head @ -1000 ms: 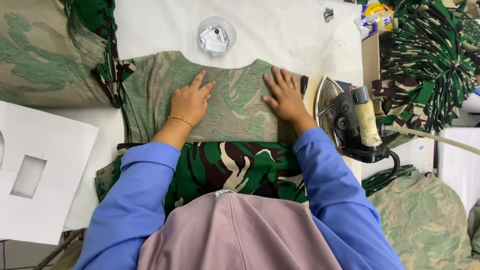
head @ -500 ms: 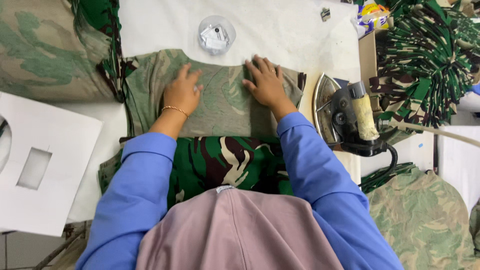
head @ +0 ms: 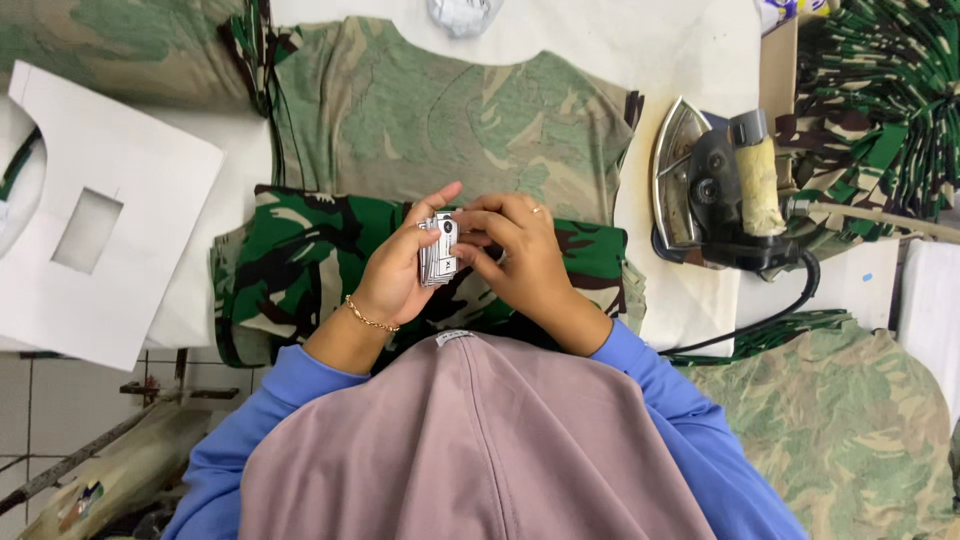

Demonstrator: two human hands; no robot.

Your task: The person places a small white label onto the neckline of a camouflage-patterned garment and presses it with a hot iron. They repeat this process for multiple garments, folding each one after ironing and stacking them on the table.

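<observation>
A counter [head: 690, 40] with a white cloth cover fills the middle of the view, under even light. At the lower left the floor [head: 60, 395] shows pale square tiles (with darker joints between them). A flat iron [head: 712, 187] stands on its side at the counter's right part, its black cord [head: 770, 318] running down. A white cardboard sheet [head: 95, 215] with a rectangular hole lies at the left edge.

White tabletop [head: 690, 45] is lying bare along the far edge, leaving passing room beyond the pale camouflage garment [head: 450, 120]. An iron [head: 715, 190] is blocking the right edge, its cord [head: 770, 315] trailing nearward; a white card [head: 100, 220], possibly overhanging, is crowding the left edge.
</observation>
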